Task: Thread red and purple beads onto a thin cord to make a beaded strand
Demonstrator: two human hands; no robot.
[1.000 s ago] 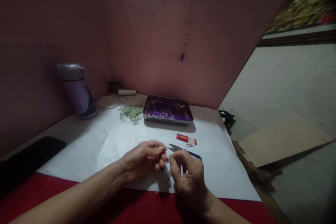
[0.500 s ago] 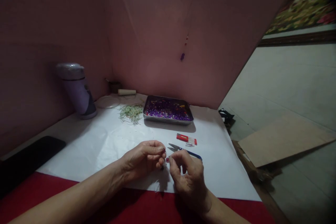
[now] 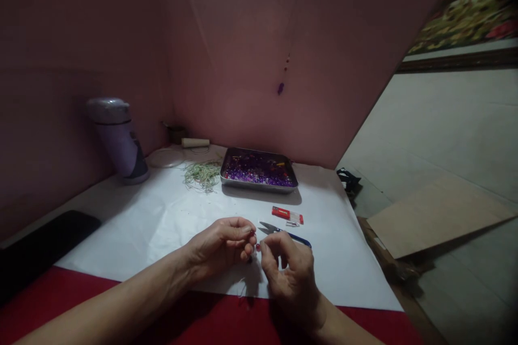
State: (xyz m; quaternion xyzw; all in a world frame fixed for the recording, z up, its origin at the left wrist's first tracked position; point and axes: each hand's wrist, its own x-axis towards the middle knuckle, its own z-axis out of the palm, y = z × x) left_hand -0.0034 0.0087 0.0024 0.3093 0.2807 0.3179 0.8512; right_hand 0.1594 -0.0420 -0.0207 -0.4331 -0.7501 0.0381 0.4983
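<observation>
My left hand (image 3: 220,242) is closed, pinching a small red bead (image 3: 253,230) between thumb and forefinger, its other fingers curled below. Close beside it, my right hand (image 3: 289,267) is also closed, with a second red bead (image 3: 258,247) at its thumb and fingertip. Pale, clear-looking beads and thread hang under the left fingertips, partly hidden by them. Just past the right hand lie small thread snips (image 3: 279,230) with dark blades and a blue handle, partly covered by that hand.
Beyond the hands is a metal tray (image 3: 259,190) of purple beads. Left of it lies a tangle of pale green thread (image 3: 202,175). A red pack (image 3: 287,214) sits near the snips. A purple flask (image 3: 117,140) and a black flat object (image 3: 44,245) stand left.
Almost nothing differs. Both hands keep their pinch in the same place, and the red beads stay between them.
</observation>
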